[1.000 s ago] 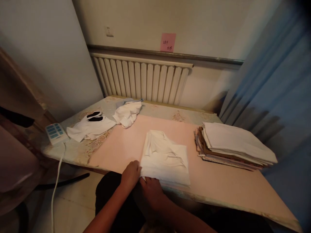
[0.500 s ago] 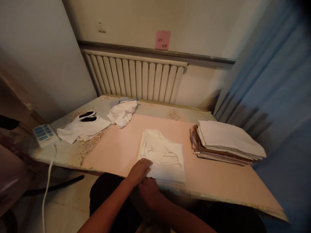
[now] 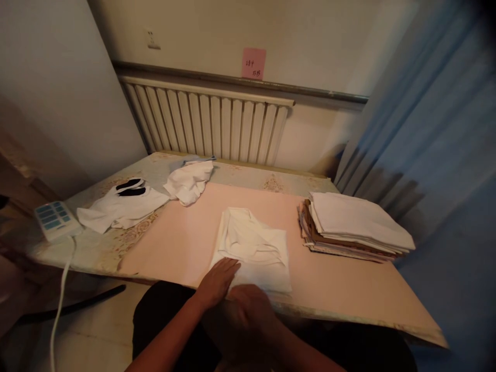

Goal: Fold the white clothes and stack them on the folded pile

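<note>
A white garment (image 3: 256,245), folded into a rough rectangle, lies in front of me near the table's front edge. My left hand (image 3: 219,280) rests on its near left part, fingers stretched out and lying flat. Just to the right, my right hand (image 3: 253,308) is closed at the garment's near edge, slightly blurred. Its fingertips are turned away, so whatever it holds is hidden. Loose wrinkles and a folded-over layer show on the garment's upper half.
A stack of folded cloths (image 3: 356,225) sits on the right of the pink sheet (image 3: 178,237). Crumpled white pieces (image 3: 189,181) and a white piece with black parts (image 3: 124,204) lie left. A corded white box (image 3: 58,219) stands at the left edge. A blue curtain (image 3: 418,129) hangs right.
My right hand has moved rightward along the garment's near edge, away from my left hand's fingers. The left hand stays on the garment, its fingers flatter. The view has shifted slightly.
</note>
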The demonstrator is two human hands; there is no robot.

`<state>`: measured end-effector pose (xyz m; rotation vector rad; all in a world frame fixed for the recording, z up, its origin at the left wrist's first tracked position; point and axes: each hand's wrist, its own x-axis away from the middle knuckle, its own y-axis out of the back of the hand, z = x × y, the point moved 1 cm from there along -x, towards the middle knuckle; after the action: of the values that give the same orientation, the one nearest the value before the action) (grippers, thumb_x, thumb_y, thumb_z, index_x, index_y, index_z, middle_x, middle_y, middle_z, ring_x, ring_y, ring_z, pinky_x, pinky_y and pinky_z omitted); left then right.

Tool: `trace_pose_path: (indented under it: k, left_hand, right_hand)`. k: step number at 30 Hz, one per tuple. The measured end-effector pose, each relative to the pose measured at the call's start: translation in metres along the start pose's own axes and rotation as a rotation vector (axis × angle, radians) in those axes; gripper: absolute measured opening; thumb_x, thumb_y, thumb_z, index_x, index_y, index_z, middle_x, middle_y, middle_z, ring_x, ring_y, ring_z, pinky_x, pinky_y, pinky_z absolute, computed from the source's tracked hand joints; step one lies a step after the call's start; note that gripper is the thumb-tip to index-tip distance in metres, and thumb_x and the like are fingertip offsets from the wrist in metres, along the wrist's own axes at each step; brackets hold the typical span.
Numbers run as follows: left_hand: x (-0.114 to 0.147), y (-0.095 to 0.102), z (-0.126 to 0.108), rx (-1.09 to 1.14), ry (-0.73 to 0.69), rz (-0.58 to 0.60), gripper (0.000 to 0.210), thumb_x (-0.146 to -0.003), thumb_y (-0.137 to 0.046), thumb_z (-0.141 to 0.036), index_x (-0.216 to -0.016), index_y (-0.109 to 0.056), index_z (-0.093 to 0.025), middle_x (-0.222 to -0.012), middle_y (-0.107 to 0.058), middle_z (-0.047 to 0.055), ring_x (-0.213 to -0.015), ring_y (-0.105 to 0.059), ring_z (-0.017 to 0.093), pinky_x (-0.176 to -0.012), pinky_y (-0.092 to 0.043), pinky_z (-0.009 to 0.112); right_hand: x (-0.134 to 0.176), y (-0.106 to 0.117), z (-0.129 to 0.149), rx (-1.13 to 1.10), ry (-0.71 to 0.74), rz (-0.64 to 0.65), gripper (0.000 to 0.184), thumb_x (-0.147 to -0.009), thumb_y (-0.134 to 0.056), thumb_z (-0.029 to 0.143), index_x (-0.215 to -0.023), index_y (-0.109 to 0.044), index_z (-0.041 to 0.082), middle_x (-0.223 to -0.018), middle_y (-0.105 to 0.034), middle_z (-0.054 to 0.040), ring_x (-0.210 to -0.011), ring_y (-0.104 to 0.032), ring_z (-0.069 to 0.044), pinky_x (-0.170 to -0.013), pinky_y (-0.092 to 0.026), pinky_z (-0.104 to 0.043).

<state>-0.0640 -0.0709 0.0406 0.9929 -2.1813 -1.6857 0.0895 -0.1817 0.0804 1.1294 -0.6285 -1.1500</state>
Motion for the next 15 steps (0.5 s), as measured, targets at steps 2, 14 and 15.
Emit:
trace_pose_path:
  k: [2, 14, 15]
  left_hand:
    - [0.001, -0.003, 0.0, -0.034, -0.012, -0.029, 0.042, -0.098, -0.032, -0.027, -0.138, -0.044, -0.025, -0.142, -0.05, 0.004, -0.133, -0.042, 0.018, -0.114, -0.031, 0.043]
    - [0.007, -0.024, -0.001, -0.289, -0.025, -0.239, 0.042, -0.094, -0.038, -0.022, -0.135, -0.048, -0.02, -0.136, -0.055, 0.007, -0.127, -0.048, 0.02, -0.11, -0.038, 0.042]
    - [0.008, -0.025, -0.001, -0.3, -0.018, -0.258, 0.042, -0.094, -0.039, -0.022, -0.135, -0.048, -0.019, -0.136, -0.056, 0.007, -0.127, -0.048, 0.02, -0.11, -0.038, 0.042]
  right_hand:
    - [0.003, 0.006, -0.021, -0.005, -0.047, -0.146, 0.033, -0.088, -0.043, 0.016, -0.117, -0.057, 0.021, -0.113, -0.065, -0.0077, -0.104, -0.059, -0.019, -0.092, -0.047, -0.033]
    - [-0.022, -0.023, -0.056, 0.136, 0.039, -0.054, 0.049, -0.087, -0.052, 0.024, -0.135, -0.048, 0.014, -0.142, -0.046, -0.013, -0.131, -0.042, -0.026, -0.111, -0.035, -0.043]
    - [-0.025, -0.02, -0.055, 0.123, 0.032, -0.043, 0.05, -0.087, -0.052, 0.024, -0.136, -0.046, 0.014, -0.143, -0.045, -0.0124, -0.132, -0.042, -0.025, -0.111, -0.035, -0.043]
